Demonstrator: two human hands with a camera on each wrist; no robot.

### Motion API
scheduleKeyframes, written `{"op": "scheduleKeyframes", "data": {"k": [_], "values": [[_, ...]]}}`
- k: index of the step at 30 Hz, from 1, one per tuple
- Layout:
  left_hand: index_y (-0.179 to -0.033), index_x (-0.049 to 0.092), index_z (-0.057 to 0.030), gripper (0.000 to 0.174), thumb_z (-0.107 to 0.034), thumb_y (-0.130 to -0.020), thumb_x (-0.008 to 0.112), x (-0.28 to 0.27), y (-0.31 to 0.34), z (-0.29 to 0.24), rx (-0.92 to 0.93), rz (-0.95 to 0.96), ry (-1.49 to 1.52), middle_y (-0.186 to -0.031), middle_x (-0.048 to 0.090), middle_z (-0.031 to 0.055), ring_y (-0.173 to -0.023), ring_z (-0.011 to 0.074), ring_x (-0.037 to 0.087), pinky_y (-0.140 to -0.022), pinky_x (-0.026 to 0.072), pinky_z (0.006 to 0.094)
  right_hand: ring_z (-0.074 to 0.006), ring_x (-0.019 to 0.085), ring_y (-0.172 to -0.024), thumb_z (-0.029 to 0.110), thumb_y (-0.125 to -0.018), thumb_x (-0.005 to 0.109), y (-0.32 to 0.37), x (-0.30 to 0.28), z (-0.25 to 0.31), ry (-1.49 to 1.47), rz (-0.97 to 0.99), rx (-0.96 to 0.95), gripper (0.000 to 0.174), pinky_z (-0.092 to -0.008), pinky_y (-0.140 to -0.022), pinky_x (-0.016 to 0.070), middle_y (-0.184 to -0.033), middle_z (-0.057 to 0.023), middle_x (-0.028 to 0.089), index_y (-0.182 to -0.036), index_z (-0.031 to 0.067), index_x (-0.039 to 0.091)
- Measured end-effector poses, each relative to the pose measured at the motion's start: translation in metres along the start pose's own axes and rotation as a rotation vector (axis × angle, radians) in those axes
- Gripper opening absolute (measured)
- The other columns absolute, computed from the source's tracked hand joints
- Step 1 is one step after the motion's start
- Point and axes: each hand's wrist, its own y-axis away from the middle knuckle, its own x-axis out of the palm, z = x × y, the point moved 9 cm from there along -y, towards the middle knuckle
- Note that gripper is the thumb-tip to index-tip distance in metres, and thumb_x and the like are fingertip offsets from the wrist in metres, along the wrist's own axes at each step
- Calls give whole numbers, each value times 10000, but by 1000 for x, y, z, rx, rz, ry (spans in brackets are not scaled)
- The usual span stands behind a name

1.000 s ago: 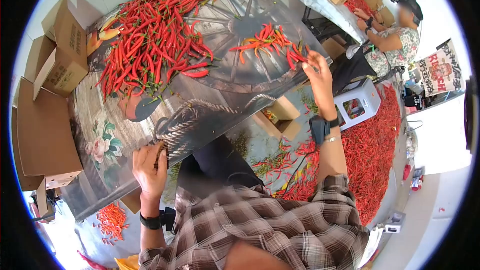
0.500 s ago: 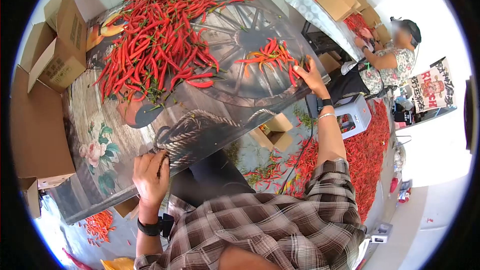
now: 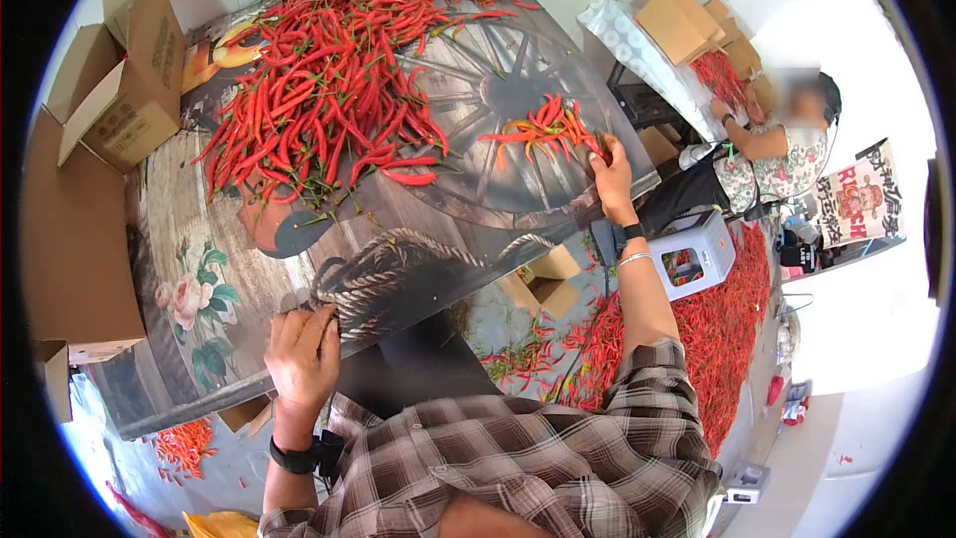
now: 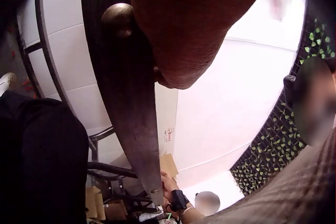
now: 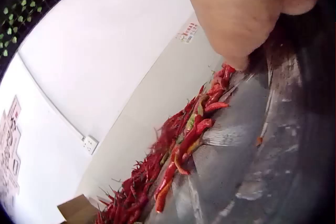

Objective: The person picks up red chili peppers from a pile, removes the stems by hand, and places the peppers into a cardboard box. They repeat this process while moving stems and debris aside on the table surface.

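My right hand [image 3: 611, 177] is at the right end of a small pile of red and orange chilies [image 3: 543, 130] on the table. Its fingertips touch the outermost chilies, and in the right wrist view the hand [image 5: 236, 14] sits low over the tabletop beside the chilies [image 5: 197, 134]. My left hand [image 3: 302, 354] rests on the near edge of the table [image 3: 249, 309], fingers loosely bent, with no chili showing in it. From the left wrist view, that hand [image 4: 184, 29] lies against the dark table edge [image 4: 123, 87].
A large heap of red chilies [image 3: 329, 90] covers the back of the table. Cardboard boxes [image 3: 129, 110] stand on the left. Right of the table are a grey plastic stool [image 3: 697, 254] and many chilies [image 3: 727, 339] on the floor. Another person [image 3: 782, 154] works at a farther table.
My right hand has moved inward along the table, and the chilies at the small pile's right end now lie closer together. The left hand stays at the table edge.
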Motion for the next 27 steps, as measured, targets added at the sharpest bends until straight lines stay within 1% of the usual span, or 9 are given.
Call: {"op": "scheduleKeyframes", "data": {"k": [1, 2, 10, 12, 16, 18, 21, 25, 27], "values": [[-930, 680, -52, 195, -40, -736, 661, -1, 0, 0, -3, -5, -1, -800, 584, 73, -760, 259, 544, -676, 460, 355, -257, 548, -1107, 116, -831, 617, -4, 0, -11, -129, -45, 93, 455, -344, -964, 402, -1204, -174, 571, -1250, -6, 487], [-927, 680, -52, 192, -41, -737, 661, -1, 0, 0, -2, -7, 5, -796, 581, 74, -758, 261, 544, -671, 459, 356, -224, 529, -1142, 139, -861, 607, -11, 3, -16, -165, -46, 96, 445, -323, -970, 397, -1243, -162, 557, -1262, -7, 480], [-928, 667, -25, 180, -8, -754, 626, -1, 1, 1, -5, -6, 38, -788, 571, 101, -744, 278, 534, -665, 445, 367, -213, 514, -1162, 293, -888, 619, -37, 33, 18, -146, 66, 104, 518, -303, -989, 377, -1243, -156, 554, -1267, -33, 482], [-929, 668, -26, 184, -10, -751, 625, -1, 0, 1, -6, -8, 48, -787, 570, 98, -743, 278, 533, -665, 446, 367, -228, 500, -1175, 319, -888, 614, -32, 37, 38, -129, 176, 101, 558, -311, -982, 384, -1270, -174, 526, -1286, -39, 456], [-927, 669, -26, 183, -12, -749, 626, 0, -1, 3, -10, -9, 40, -785, 568, 97, -743, 279, 533, -666, 446, 366, -260, 470, -1204, 385, -835, 666, -41, 39, 40, -167, 213, 103, 692, -329, -1002, 367, -1314, -219, 467, -1330, -24, 407], [-915, 681, -55, 178, -50, -737, 670, -2, -1, 0, 37, -35, -13, -779, 577, 55, -715, 246, 548, -631, 465, 346, -273, 451, -1219, 420, -806, 685, -42, 43, 67, 11, 267, -7, 760, -346, -1003, 370, -1300, -230, 452, -1346, -21, 383], [-915, 681, -54, 178, -50, -737, 672, -1, -1, 1, 26, -26, -16, -776, 576, 55, -712, 243, 549, -633, 468, 345, -299, 459, -1196, 446, -784, 698, -50, 61, 65, 122, 295, 34, 801, -365, -999, 377, -1238, -236, 470, -1347, -23, 376], [-913, 681, -55, 178, -52, -735, 674, -2, 1, 2, 17, -35, -15, -777, 575, 52, -716, 240, 550, -632, 468, 345, -322, 493, -1143, 426, -764, 713, -54, 66, 80, 231, 198, -48, 749, -383, -972, 397, -1169, -224, 515, -1302, -19, 442], [-910, 670, -27, 162, -19, -751, 636, -1, 1, 4, -14, -16, 35, -787, 576, 95, -742, 273, 544, -657, 450, 366, -315, 518, -1108, 382, -753, 719, -69, 52, 70, 291, 108, -90, 629, -379, -939, 413, -1131, -199, 554, -1221, 4, 537]]}}
